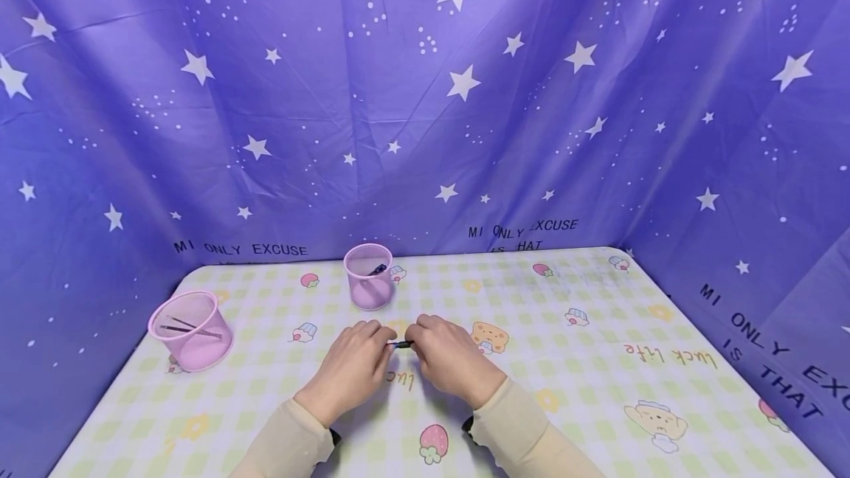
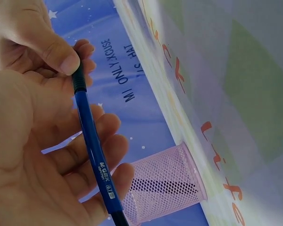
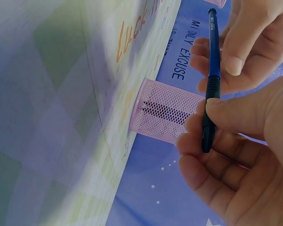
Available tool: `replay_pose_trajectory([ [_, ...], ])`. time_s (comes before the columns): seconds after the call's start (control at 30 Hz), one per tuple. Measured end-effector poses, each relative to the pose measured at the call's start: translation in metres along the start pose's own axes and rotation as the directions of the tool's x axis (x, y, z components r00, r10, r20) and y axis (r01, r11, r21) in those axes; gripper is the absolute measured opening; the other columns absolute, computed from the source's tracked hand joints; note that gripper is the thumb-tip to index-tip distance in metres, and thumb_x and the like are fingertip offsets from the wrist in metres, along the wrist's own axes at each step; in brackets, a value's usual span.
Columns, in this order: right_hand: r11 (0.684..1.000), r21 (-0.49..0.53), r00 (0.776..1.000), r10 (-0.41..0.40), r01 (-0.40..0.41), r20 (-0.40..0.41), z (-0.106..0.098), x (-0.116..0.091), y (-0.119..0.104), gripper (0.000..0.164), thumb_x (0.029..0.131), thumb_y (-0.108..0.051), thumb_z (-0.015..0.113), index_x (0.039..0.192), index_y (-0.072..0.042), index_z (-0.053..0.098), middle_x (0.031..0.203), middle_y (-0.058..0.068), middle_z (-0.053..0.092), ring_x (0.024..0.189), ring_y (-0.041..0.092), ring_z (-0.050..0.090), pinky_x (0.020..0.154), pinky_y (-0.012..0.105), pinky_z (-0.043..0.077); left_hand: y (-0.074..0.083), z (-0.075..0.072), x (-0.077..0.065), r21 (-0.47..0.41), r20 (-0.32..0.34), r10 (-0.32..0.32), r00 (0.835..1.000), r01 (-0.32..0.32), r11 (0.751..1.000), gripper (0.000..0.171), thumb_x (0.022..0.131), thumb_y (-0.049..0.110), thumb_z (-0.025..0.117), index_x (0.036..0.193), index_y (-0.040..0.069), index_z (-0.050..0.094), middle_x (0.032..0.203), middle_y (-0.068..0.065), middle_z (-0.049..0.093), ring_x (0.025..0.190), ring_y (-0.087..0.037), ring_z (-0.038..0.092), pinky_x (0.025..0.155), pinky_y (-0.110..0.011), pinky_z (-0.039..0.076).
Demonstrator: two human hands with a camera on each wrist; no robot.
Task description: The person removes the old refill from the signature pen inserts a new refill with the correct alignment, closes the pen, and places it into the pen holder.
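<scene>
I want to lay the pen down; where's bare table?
Bare: the table right of the right hand, to the curtain; also its back strip right of the far cup. Crowded: mid-table, around the pen and left hand; left, the near cup.

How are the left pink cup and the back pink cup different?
The left cup stands by the table's left edge; the back cup stands by its far edge. The left cup shows two thin dark sticks; the back cup shows something dark and thicker. Both are pink mesh.
</scene>
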State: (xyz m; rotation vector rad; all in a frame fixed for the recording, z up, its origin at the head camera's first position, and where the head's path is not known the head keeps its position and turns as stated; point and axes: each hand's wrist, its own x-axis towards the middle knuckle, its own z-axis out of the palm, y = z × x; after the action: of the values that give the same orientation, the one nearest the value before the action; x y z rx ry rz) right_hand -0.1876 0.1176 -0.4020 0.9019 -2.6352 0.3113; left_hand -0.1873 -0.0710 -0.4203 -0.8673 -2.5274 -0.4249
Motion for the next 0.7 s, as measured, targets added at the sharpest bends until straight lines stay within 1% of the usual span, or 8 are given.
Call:
replay_pose_trajectory([
  [0.13, 1.000, -0.005, 1.000, -0.004, 0.004, -0.002, -0.0002, 0.0000, -0.0002, 0.010, 0.083, -0.008, 0.068, 0.090, -0.015, 0.067, 0.081, -0.005, 0.056, 0.074, 0.013, 0.057, 0.064, 0.029, 0.050, 0.0001, -0.0008, -0.0004, -0.018, 0.006, -0.006, 1.000, 0.006, 1.000, 0.025, 0.082, 0.021, 0.073, 0.104, 0.010, 0.066, 0.089, 0.003, 0.059, 0.080, -0.015, 0.054, 0.073, -0.033, 0.045],
  [0.27, 1.000, 0.001, 1.000, -0.007, 0.007, -0.005, 0.0003, 0.0001, -0.0001, 0.009, 0.083, -0.008, 0.068, 0.090, -0.015, 0.067, 0.081, -0.006, 0.056, 0.074, 0.013, 0.057, 0.064, 0.029, 0.050, -0.0004, -0.0008, -0.0004, -0.023, 0.002, -0.007, 1.000, 0.007, 1.000, 0.031, 0.075, 0.015, 0.078, 0.104, 0.011, 0.065, 0.089, 0.003, 0.058, 0.080, -0.016, 0.054, 0.072, -0.034, 0.045],
  [0.43, 1.000, 0.008, 1.000, -0.008, 0.008, -0.005, 0.0010, 0.0000, 0.0001, 0.009, 0.084, -0.008, 0.067, 0.090, -0.015, 0.067, 0.082, -0.006, 0.056, 0.076, 0.013, 0.057, 0.065, 0.030, 0.050, -0.0015, 0.0001, 0.0000, -0.029, -0.020, -0.003, 1.000, 0.002, 1.000, 0.031, 0.072, 0.007, 0.077, 0.100, 0.012, 0.065, 0.085, 0.004, 0.056, 0.077, -0.015, 0.052, 0.070, -0.033, 0.044],
  [0.7, 1.000, 0.009, 1.000, -0.009, 0.009, -0.002, 0.0009, -0.0001, -0.0004, 0.009, 0.084, -0.008, 0.067, 0.090, -0.015, 0.067, 0.082, -0.005, 0.057, 0.076, 0.013, 0.057, 0.066, 0.030, 0.050, -0.0021, 0.0003, 0.0003, -0.039, -0.044, 0.001, 0.999, -0.003, 0.999, 0.033, 0.071, 0.000, 0.074, 0.098, 0.013, 0.061, 0.082, 0.006, 0.053, 0.075, -0.014, 0.051, 0.069, -0.031, 0.045],
])
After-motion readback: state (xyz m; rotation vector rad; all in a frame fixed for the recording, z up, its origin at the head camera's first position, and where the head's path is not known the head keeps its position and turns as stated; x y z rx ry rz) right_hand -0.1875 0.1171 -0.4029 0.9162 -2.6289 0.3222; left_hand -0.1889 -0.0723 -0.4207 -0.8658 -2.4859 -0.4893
